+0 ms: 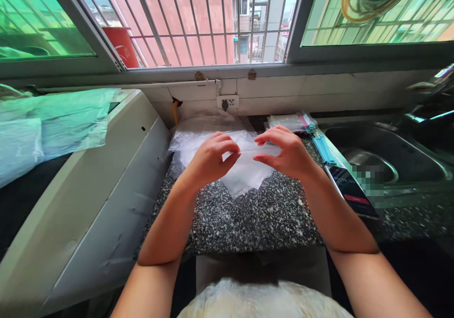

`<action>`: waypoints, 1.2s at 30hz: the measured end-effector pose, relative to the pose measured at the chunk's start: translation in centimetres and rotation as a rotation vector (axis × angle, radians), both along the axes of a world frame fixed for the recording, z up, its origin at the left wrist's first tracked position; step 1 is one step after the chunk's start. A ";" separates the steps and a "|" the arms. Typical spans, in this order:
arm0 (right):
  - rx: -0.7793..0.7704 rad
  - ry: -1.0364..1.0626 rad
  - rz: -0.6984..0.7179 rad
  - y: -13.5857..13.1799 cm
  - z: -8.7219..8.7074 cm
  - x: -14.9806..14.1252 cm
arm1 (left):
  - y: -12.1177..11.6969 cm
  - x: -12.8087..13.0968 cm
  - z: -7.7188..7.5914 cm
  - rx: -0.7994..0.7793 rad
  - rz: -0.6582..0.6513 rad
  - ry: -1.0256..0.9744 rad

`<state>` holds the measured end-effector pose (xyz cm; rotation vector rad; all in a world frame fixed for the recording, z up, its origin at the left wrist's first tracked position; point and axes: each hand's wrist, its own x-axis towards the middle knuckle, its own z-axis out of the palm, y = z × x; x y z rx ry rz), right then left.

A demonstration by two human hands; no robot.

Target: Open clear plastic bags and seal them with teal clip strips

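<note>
A thin clear plastic bag (244,174) hangs and spreads over the speckled counter, between and below my two hands. Thumb and index fingertip of my left hand (213,159) are pinched together at its upper edge. My right hand (287,150) is close by on the other side, thumb and fingers apart, with the bag's right part just behind its fingers. Whether the right fingers touch the film is hard to see. Behind my hands lies a loose pile of clear plastic bags (189,133), partly covered by my left hand.
A stack of flat packets (289,122) lies at the back right, near blue strips (323,149). A phone (351,190) rests by the metal sink (418,152). A white appliance (117,167) with plastic sheeting (71,124) on top bounds the left. A wall socket (232,101) sits behind.
</note>
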<state>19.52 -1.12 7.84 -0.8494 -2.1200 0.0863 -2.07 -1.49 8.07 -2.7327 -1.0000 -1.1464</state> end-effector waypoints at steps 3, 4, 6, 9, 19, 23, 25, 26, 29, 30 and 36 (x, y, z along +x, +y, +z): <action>0.020 -0.070 -0.006 -0.1 -0.2 -0.3 | -0.3 0.4 0.0 0.001 -0.007 0.019; 0.018 -0.080 -0.004 -0.1 -0.2 -0.4 | -0.3 0.5 0.0 -0.001 -0.006 0.016; 0.010 -0.078 -0.001 0.0 -0.3 -0.4 | -0.3 0.5 0.0 -0.008 -0.003 -0.004; -0.007 -0.036 -0.009 0.0 -0.1 -0.3 | -0.1 0.2 -0.1 -0.021 0.004 -0.050; -0.034 0.038 -0.040 0.0 0.4 0.4 | 0.2 -0.4 0.3 -0.057 0.036 -0.158; -0.028 -0.008 -0.032 0.0 0.3 0.6 | 0.3 -0.1 0.1 -0.035 0.018 -0.156; -0.013 -0.055 -0.042 -0.1 0.3 0.5 | 0.3 0.2 -0.1 -0.023 0.013 -0.141; -0.005 -0.079 -0.048 -0.2 0.3 0.4 | 0.3 0.3 -0.2 -0.020 0.011 -0.131; 0.019 -0.131 -0.044 -0.3 0.0 -0.1 | 0.1 0.7 -0.3 -0.017 -0.005 -0.102; 0.029 -0.135 -0.040 -0.3 0.0 -0.2 | 0.0 0.8 -0.3 -0.016 -0.014 -0.096; 0.109 -0.143 -0.123 -0.6 0.3 0.3 | -0.4 0.8 -0.1 0.000 -0.022 -0.094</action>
